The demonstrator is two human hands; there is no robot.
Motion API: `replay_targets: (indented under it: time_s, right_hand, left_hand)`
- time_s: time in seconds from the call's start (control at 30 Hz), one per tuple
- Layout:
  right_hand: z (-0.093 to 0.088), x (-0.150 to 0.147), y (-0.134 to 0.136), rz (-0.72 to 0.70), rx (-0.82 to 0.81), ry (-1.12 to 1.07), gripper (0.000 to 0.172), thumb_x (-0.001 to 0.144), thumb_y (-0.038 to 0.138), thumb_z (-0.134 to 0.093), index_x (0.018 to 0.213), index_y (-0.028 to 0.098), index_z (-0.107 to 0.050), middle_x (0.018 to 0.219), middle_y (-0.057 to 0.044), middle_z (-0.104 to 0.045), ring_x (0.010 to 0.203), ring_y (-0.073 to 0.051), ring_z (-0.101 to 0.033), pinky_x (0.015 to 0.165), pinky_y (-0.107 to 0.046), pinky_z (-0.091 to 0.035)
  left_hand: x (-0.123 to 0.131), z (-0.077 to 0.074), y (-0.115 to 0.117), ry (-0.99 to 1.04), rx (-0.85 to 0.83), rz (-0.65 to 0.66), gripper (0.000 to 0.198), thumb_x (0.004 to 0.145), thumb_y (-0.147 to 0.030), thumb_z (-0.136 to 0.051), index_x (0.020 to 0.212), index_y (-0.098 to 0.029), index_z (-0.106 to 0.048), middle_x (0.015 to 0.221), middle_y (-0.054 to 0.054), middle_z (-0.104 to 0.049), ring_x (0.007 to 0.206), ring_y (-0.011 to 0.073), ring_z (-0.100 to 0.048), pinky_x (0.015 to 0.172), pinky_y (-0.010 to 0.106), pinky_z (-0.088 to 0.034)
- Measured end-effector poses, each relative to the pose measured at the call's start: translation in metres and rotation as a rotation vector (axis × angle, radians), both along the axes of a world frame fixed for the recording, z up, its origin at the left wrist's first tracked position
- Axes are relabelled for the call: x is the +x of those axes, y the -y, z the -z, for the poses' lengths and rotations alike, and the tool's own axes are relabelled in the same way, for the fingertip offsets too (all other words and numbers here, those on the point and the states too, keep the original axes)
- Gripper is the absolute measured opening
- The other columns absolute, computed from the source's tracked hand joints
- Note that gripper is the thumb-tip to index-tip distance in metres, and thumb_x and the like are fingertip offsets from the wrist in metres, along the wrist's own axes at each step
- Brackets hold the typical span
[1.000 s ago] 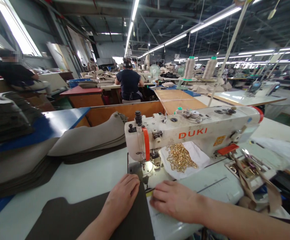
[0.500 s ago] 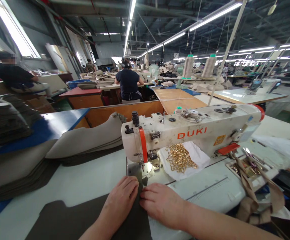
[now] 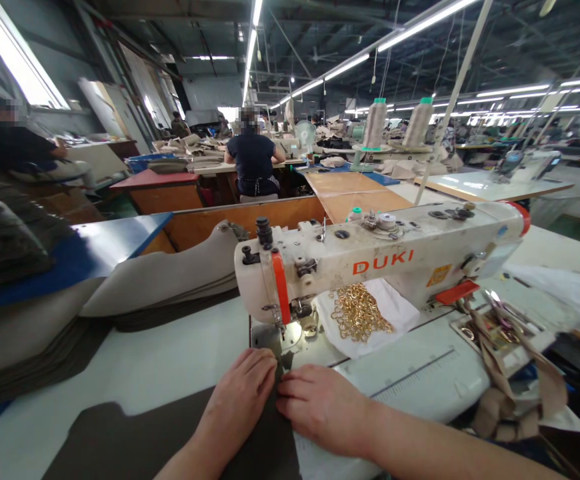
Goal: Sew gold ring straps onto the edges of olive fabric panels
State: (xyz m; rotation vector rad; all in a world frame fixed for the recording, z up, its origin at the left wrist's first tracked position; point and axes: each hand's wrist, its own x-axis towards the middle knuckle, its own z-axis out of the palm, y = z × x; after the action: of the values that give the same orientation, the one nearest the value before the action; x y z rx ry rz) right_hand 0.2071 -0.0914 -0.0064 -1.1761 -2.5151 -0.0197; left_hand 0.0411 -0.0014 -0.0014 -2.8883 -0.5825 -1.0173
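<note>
A dark grey-green fabric panel [image 3: 170, 427] lies on the sewing machine's pale bed, its narrow end near the needle area. My left hand [image 3: 247, 383] is closed on the panel's far end, fingers together and bent, just in front of the presser foot. Close beside it, my right hand [image 3: 315, 403] pinches the panel's right edge, its fingertips partly hidden under the hand. The white sewing machine [image 3: 335, 260] with an orange needle-bar guard stands directly beyond both hands. Right of the needle, a heap of gold metal rings [image 3: 363, 313] rests on a white cloth [image 3: 397, 310].
Stacked cut fabric panels [image 3: 165, 283] lie at the left. An open tray [image 3: 500, 330] of small tools and a hanging beige strap [image 3: 503, 407] are at the right. Thread cones [image 3: 375, 127] stand behind the machine. A seated person [image 3: 253, 160] works farther back.
The camera view has shifted slightly, so the machine and surroundings sit a little further left and up. Both hands keep nearly the same place on the fabric panel.
</note>
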Motion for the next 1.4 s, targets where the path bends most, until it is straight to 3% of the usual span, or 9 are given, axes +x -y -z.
replay_targets:
  time_s: [0.33,0.63,0.83,1.1,1.4]
  right_hand:
    - [-0.014,0.003,-0.008,0.081,0.026,0.063,0.016,0.09,0.026,-0.054,0.099,0.014,-0.06,0.101,-0.007,-0.063,0.1,-0.019,-0.053,0.093,-0.032,-0.042]
    - [-0.009,0.004,-0.017,0.07,0.089,0.123,0.012,0.092,0.018,-0.051,0.098,0.013,-0.059,0.1,-0.006,-0.061,0.099,-0.019,-0.051,0.095,-0.031,-0.04]
    - [-0.01,0.003,-0.017,0.075,0.082,0.137,0.011,0.091,0.019,-0.053,0.096,0.013,-0.06,0.101,-0.007,-0.06,0.098,-0.02,-0.051,0.093,-0.032,-0.041]
    - [-0.009,0.011,-0.027,0.112,0.062,0.151,0.007,0.089,0.017,-0.056,0.094,0.013,-0.06,0.096,-0.007,-0.06,0.092,-0.02,-0.053,0.085,-0.033,-0.045]
    - [-0.003,0.017,-0.04,0.151,0.031,0.104,0.009,0.089,0.013,-0.053,0.097,0.012,-0.057,0.105,-0.01,-0.062,0.091,-0.021,-0.056,0.082,-0.035,-0.048]
  left_hand:
    - [-0.002,0.002,0.002,0.003,-0.048,-0.023,0.026,0.091,-0.013,-0.037,0.083,-0.019,-0.061,0.079,0.004,-0.068,0.074,0.0167,-0.064,0.072,0.031,-0.057]
    - [-0.009,0.003,0.005,-0.031,-0.087,-0.016,0.029,0.086,-0.005,-0.037,0.093,-0.017,-0.064,0.086,0.005,-0.071,0.08,0.0174,-0.066,0.076,0.03,-0.058]
    - [-0.008,0.002,0.006,-0.032,-0.066,-0.033,0.03,0.086,-0.004,-0.036,0.089,-0.017,-0.063,0.084,0.005,-0.071,0.079,0.017,-0.067,0.074,0.029,-0.06]
    - [0.004,0.004,-0.009,-0.031,-0.047,0.003,0.03,0.087,-0.004,-0.037,0.09,-0.017,-0.064,0.085,0.005,-0.072,0.08,0.0174,-0.068,0.074,0.031,-0.06]
    - [0.013,0.006,-0.028,-0.022,0.013,0.015,0.032,0.09,-0.006,-0.036,0.089,-0.017,-0.066,0.084,0.006,-0.073,0.08,0.0187,-0.068,0.076,0.033,-0.06]
